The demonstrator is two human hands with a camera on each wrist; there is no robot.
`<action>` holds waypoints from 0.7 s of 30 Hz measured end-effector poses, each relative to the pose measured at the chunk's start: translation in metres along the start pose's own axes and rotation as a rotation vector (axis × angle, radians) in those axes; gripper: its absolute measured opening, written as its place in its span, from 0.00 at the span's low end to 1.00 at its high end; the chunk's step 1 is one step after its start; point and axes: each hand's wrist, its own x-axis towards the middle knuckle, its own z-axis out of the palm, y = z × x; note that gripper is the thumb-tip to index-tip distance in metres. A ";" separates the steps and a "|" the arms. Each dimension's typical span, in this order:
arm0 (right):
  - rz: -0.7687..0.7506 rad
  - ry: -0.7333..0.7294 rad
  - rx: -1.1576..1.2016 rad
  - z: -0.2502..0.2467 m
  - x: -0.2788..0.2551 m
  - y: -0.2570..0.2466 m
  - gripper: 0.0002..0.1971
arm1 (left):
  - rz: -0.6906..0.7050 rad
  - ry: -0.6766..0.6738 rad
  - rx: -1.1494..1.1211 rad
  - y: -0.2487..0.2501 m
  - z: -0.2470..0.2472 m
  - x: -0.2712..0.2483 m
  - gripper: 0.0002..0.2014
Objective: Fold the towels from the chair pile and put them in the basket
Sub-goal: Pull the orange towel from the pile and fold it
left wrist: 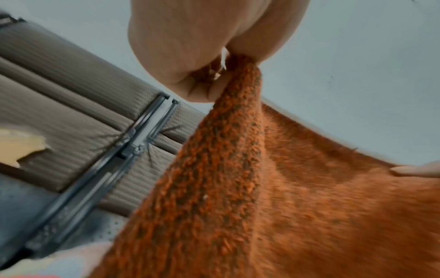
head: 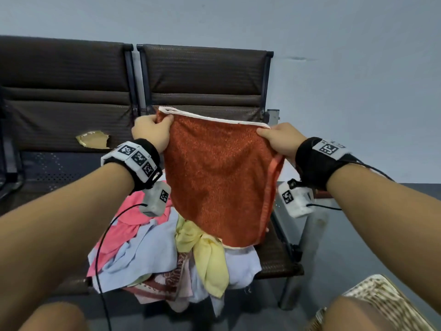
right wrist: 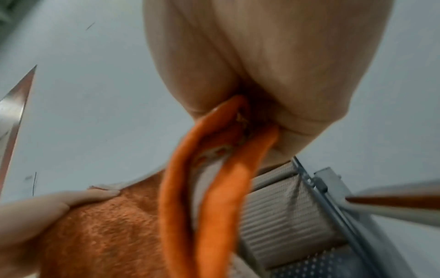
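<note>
Both hands (head: 214, 137) pinch the orange towel (head: 218, 185) by its level top edge, length hanging down.

The head view looks forward and down from above both forearms, the chair (head: 202, 75) at 12 o'clock and the basket (head: 381, 299) at 5. The left wrist view sits close under the left hand (left wrist: 204, 47), looking up along it, the towel (left wrist: 273, 197) at 5 o'clock. The right wrist view looks up likewise under the right hand (right wrist: 273, 65). All three share towel, chair back and wall (head: 358, 68).
</note>
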 end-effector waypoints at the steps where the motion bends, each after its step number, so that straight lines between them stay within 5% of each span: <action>1: 0.047 -0.009 0.067 0.005 -0.002 -0.001 0.20 | -0.042 -0.011 -0.017 0.002 0.006 -0.005 0.21; 5: 0.174 -0.044 0.379 0.029 -0.013 -0.009 0.08 | -0.137 -0.180 -0.281 0.016 0.029 -0.040 0.22; 9: 0.214 -0.157 0.706 0.041 -0.026 -0.022 0.13 | 0.042 -0.515 -0.321 0.028 0.047 -0.092 0.15; 11: 0.198 -0.232 0.689 0.041 -0.031 -0.023 0.19 | 0.150 -0.609 -0.236 0.034 0.049 -0.107 0.13; 13: 0.151 -0.237 0.565 0.040 -0.035 -0.019 0.11 | 0.085 -0.698 -0.288 0.039 0.043 -0.110 0.13; 15: 0.131 -0.253 0.505 0.036 -0.036 -0.012 0.11 | -0.046 -0.700 -0.376 0.041 0.036 -0.103 0.14; 17: 0.141 -0.316 0.486 0.032 -0.037 -0.008 0.15 | -0.062 -0.550 -0.333 0.037 0.034 -0.095 0.13; 19: 0.142 -0.388 0.490 0.030 -0.038 -0.006 0.12 | -0.052 -0.472 -0.314 0.032 0.036 -0.090 0.23; 21: 0.146 -0.381 0.527 0.031 -0.038 -0.007 0.10 | -0.112 -0.672 -0.418 0.030 0.038 -0.086 0.32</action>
